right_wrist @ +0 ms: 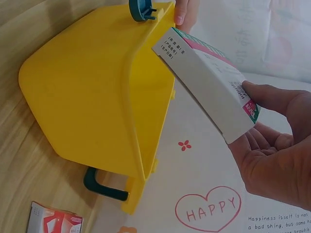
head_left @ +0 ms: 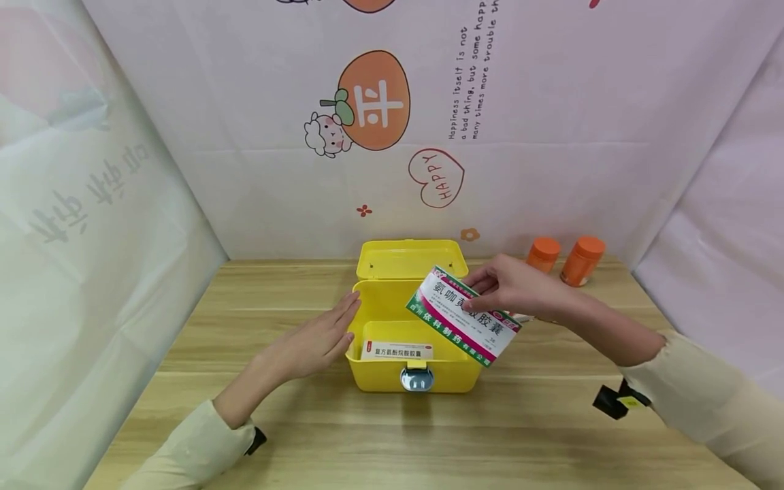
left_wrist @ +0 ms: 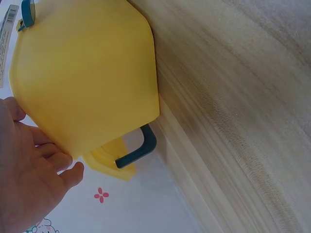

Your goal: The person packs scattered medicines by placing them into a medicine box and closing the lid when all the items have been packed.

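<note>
A yellow storage box [head_left: 367, 376] stands on the table with its lid [head_left: 412, 258] tipped back. Inside it lies a white medicine box [head_left: 401, 351] with dark lettering. My right hand [head_left: 520, 289] pinches a white, green and magenta medicine box [head_left: 463, 316] between thumb and fingers, tilted over the right part of the yellow box's opening. In the right wrist view that medicine box [right_wrist: 206, 82] shows its plain white side. My left hand [head_left: 315, 340] rests its fairly straight fingers on the left rim of the yellow box, also seen in the left wrist view.
Two orange-capped bottles [head_left: 583, 261] stand at the back right of the wooden table [head_left: 275, 435]. A red and white box [right_wrist: 54, 219] lies beside the yellow box in the right wrist view. A printed cloth backdrop [head_left: 275, 170] rises behind.
</note>
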Motion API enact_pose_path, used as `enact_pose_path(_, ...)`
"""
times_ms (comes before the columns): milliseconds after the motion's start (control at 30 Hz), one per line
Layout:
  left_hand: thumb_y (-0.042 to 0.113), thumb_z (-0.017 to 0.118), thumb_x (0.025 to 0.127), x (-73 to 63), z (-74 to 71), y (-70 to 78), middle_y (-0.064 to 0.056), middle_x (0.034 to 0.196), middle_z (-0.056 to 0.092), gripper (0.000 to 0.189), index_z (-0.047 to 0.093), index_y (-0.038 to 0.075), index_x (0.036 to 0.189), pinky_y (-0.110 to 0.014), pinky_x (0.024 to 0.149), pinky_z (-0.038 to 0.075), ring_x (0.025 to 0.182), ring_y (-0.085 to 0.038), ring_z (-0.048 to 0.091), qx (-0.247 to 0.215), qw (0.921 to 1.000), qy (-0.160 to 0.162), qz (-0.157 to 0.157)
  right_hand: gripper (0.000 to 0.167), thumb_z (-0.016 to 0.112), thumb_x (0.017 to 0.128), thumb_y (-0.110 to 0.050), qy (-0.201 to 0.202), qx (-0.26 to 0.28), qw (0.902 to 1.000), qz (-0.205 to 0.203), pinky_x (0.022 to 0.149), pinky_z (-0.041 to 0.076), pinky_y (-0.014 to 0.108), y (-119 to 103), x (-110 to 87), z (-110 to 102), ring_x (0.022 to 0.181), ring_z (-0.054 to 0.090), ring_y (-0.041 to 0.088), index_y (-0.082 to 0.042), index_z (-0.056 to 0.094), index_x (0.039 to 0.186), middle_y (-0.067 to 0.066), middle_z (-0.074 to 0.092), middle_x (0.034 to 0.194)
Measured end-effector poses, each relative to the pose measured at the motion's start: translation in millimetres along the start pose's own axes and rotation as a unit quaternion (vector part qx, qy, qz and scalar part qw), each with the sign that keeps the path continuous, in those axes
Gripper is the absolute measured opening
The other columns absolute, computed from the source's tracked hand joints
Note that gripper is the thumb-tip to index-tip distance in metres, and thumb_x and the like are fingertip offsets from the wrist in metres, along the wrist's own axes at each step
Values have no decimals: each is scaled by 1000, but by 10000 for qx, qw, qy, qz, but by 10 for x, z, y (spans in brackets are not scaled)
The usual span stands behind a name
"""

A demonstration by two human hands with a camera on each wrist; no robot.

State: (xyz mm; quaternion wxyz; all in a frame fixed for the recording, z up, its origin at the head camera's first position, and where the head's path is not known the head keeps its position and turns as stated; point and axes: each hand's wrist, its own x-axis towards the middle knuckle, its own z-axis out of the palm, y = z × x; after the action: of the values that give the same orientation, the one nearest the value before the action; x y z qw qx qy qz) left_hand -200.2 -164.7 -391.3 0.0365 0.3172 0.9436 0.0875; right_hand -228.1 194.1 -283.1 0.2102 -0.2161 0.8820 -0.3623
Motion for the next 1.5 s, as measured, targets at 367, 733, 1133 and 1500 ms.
enact_pose_path(367, 41, 28, 109, 13, -2, 5, -6, 170, 3, 64, 11, 6, 160, -46, 123, 28, 156, -22, 12, 19, 9999, -66, -88, 41, 75, 89, -21, -214, -229, 9995, 15, 75, 63, 32, -98, 180, 22, 82, 73, 16, 0, 67, 124, 9, 76, 103)
enact_pose_path(733, 42, 28, 109, 1, 12, -8, -5, 170, 3, 65, 12, 6, 160, -43, 123, 28, 156, -21, 13, 35, 9999, -48, -159, 29, 73, 90, -15, -761, -550, 9947, -422, 81, 61, 29, -185, 421, 68, 87, 70, 15, -6, 72, 118, 5, 75, 105)
enact_pose_path(1133, 43, 30, 108, -2, -11, -5, -5, 170, 4, 66, 12, 7, 160, -42, 123, 28, 156, -20, 13, -20, 9998, -105, -196, 22, 75, 89, -14, -870, -1139, 9879, -585, 74, 59, 23, -309, 663, 214, 78, 66, 13, -10, 76, 111, 2, 74, 94)
enact_pose_path(1500, 43, 30, 108, -1, 1, -13, -5, 170, 5, 66, 12, 7, 160, -43, 123, 27, 156, -20, 11, -43, 9998, -83, -199, 21, 77, 87, -15, -824, -1227, 9885, -321, 72, 62, 26, -389, 821, 323, 73, 72, 13, -9, 76, 108, 4, 74, 92)
